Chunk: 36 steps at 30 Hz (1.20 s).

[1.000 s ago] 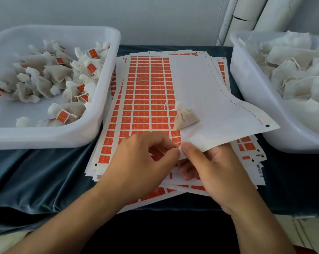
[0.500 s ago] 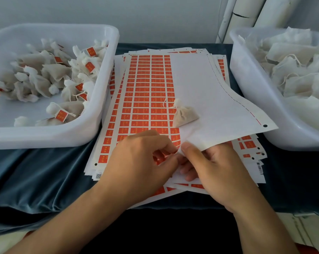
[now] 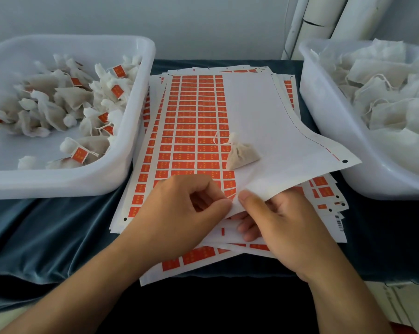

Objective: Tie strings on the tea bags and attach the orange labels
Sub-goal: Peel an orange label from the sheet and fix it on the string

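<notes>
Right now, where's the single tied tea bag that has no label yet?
In the head view, the tied tea bag lies on the top label sheet, centre-right, where the orange labels meet the blank backing, just beyond both hands and between the two white bins.

the left hand (image 3: 179, 213) covers the label sheet's (image 3: 194, 131) near rows; the label print is too small to read; the right tub (image 3: 324, 121) runs off frame.

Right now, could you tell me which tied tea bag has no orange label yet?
The lone tea bag on the label sheet; those in the left tub carry labels.
</notes>
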Tool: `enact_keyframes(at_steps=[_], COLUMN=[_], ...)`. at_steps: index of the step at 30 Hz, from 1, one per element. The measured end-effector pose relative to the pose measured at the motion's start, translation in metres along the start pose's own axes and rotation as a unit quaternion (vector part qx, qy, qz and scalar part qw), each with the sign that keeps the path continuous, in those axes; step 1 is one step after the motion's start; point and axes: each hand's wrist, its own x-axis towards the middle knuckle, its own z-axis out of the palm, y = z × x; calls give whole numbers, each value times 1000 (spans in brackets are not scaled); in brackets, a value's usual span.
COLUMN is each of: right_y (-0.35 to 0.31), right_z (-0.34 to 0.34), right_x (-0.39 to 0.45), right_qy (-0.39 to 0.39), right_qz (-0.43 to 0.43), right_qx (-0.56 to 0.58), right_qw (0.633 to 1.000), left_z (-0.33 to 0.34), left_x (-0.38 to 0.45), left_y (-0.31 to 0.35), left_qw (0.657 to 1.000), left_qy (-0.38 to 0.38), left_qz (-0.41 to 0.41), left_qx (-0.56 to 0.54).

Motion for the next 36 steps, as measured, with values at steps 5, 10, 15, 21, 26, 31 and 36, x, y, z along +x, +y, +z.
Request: enact_keyframes(at_steps=[5, 10, 15, 21, 26, 31, 36], right_y=[-2, -4, -8, -16, -40, -64, -74], right_z=[-2, -8, -13, -24, -41, -39, -34], right_x=[-2, -4, -6, -12, -31, -2, 72], right_qy=[-7, -15, -27, -95, -374, -122, 4], right_qz=[10, 32, 40, 62, 24, -106, -102], right_qx=[1, 22, 43, 9, -8, 52, -110], right_qw=[1000, 999, 998, 994, 927, 985, 989], left_z=[2, 1, 0, -4, -5, -10, -11], left_x=[2, 5, 9, 14, 16, 30, 58], left_y=[-1, -5, -6, -5, -3, 2, 9], left_qw=[1000, 998, 983, 952, 979, 931, 900], left_qy=[-3, 14, 61, 108, 184, 271, 292], left_qz=[-17, -50, -115, -163, -21, 173, 229], left_qx=[6, -36, -126, -235, -81, 174, 229])
